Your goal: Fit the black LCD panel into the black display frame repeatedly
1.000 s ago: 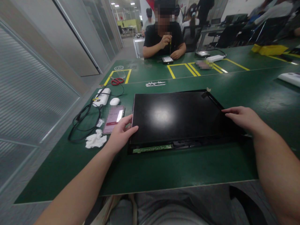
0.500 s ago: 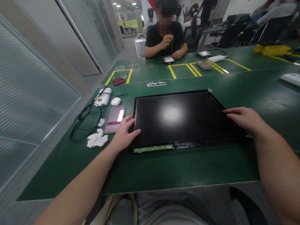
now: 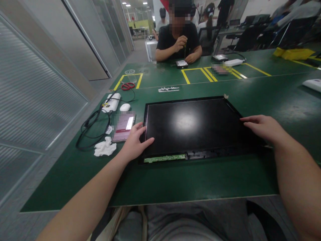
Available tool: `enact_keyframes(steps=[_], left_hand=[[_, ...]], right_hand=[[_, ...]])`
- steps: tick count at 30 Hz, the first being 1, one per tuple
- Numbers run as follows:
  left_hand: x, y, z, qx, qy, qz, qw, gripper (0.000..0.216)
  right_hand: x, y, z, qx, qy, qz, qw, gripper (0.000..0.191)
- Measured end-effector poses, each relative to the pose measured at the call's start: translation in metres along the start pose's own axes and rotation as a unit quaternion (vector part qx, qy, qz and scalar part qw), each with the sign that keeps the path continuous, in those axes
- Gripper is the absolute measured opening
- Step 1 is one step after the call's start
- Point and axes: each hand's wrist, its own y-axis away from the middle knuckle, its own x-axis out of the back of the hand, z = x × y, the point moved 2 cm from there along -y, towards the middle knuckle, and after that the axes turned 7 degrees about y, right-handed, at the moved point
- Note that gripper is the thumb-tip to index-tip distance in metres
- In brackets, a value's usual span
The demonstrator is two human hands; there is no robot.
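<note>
A black LCD screen panel (image 3: 188,130) lies face up on the green table, a bright reflection on its glass. Along its near edge runs a narrow green circuit board (image 3: 164,158). My left hand (image 3: 136,142) grips the panel's left edge, fingers at the side and thumb over the face. On the right edge my right hand (image 3: 263,127) has its fingers closed at the rim; some fingertips are hidden beneath. A small piece of tape (image 3: 226,96) sticks up at the far right corner.
Left of the panel lie a phone (image 3: 123,126), crumpled tissue (image 3: 105,146), a white mouse (image 3: 125,107), black cable (image 3: 81,134), a white power strip (image 3: 112,102) and red-handled scissors (image 3: 128,86). White strips (image 3: 169,89) lie beyond. Across the table sits a co-worker (image 3: 179,43).
The whole view has shifted slightly. Both hands stay at the panel's edges, with the left thumb a little further over its face.
</note>
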Motion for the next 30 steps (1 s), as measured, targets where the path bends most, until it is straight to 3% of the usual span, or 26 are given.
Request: enact_keyframes(steps=[16,23,30], left_hand=[[-0.001,-0.001,0.002,0.006,-0.054,-0.003,0.999,0.055],[-0.002,0.000,0.004,0.006,-0.065,-0.004,0.998,0.056],[-0.001,0.000,0.004,0.011,-0.016,-0.001,1.000,0.062]], right_hand=[[-0.005,-0.013,0.013,0.026,-0.015,0.001,1.000,0.041],[-0.002,-0.005,0.005,0.008,-0.006,-0.004,1.000,0.042],[0.000,0.000,0.000,0.004,-0.004,-0.006,1.000,0.041]])
